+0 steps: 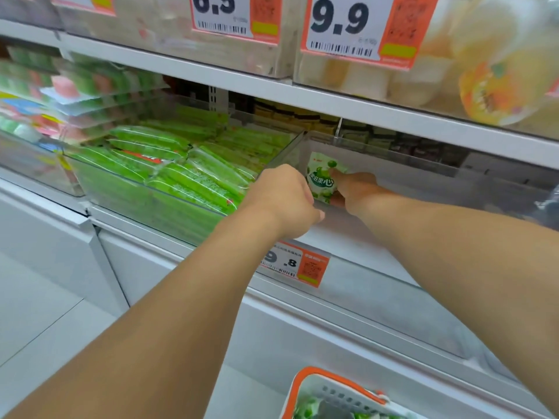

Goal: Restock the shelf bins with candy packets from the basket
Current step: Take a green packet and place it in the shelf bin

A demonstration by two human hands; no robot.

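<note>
Risk: right hand (352, 187), pinching the green candy packet (321, 179) near the clear bin (393, 176)'s left wall, may topple it; left hand (284, 199) curls, grip unclear.

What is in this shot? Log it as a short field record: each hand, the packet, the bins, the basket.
left hand: curled at the clear bin's front left corner; what it grips is hidden
right hand: inside the clear bin, fingers pinching a candy packet
candy packet: green and white, upright, at the bin's left end
clear bin: nothing else visible inside
neighbouring bin: to the left, packed with green packets
basket: white, orange rim, bottom edge, packets inside
</note>
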